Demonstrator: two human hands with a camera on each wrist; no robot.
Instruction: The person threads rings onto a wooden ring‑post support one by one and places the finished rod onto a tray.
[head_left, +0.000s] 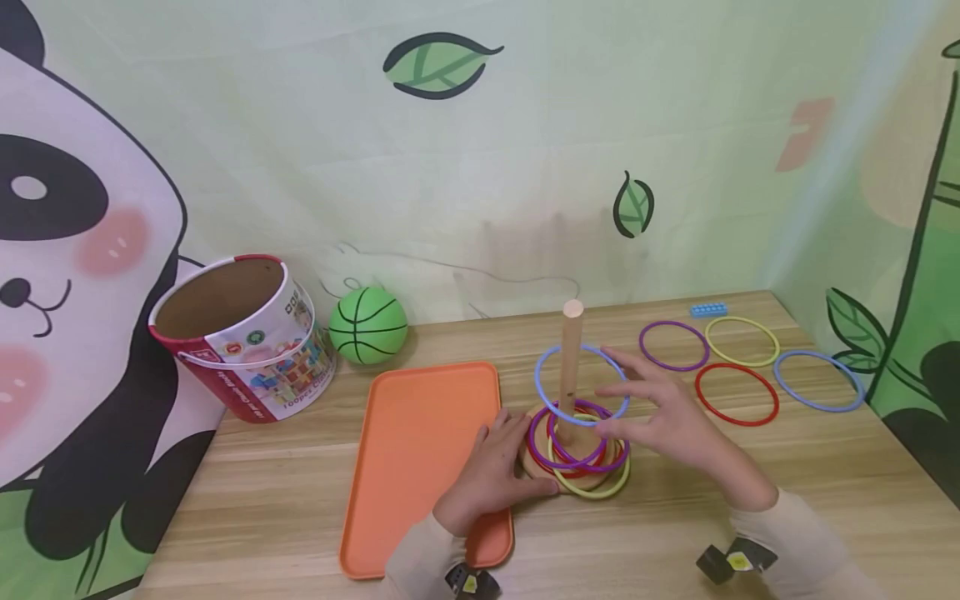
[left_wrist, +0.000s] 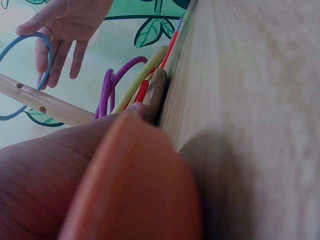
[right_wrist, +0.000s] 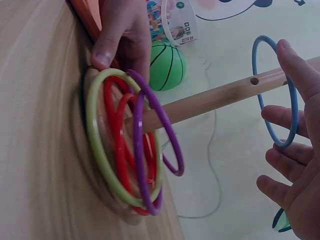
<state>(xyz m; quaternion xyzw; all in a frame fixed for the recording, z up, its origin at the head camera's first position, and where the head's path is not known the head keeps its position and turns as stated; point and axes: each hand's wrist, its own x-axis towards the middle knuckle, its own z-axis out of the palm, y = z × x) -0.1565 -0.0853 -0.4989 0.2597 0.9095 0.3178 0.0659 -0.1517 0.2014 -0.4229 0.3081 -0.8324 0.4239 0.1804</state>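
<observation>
A wooden peg (head_left: 572, 358) stands on a round wooden base (head_left: 536, 477) that carries purple, red and yellow-green rings (head_left: 592, 490). My left hand (head_left: 504, 446) grips the base's left edge, thumb and fingers curled on its rim (right_wrist: 102, 55). A light blue ring (head_left: 538, 385) circles the peg halfway up, tilted. My right hand (head_left: 637, 400) is beside it with fingers spread and straight. In the right wrist view the index fingertip (right_wrist: 283, 46) touches the blue ring (right_wrist: 265, 38). The left wrist view shows the peg (left_wrist: 50, 107), the base (left_wrist: 156, 92) and the right hand (left_wrist: 65, 25).
An orange tray (head_left: 420, 450) lies left of the base, under my left forearm. A green ball (head_left: 368, 325) and an open paper bucket (head_left: 247, 342) stand at the back left. Loose purple (head_left: 642, 343), yellow (head_left: 776, 343), red (head_left: 697, 392) and blue (head_left: 777, 377) rings and a blue block (head_left: 708, 309) lie right.
</observation>
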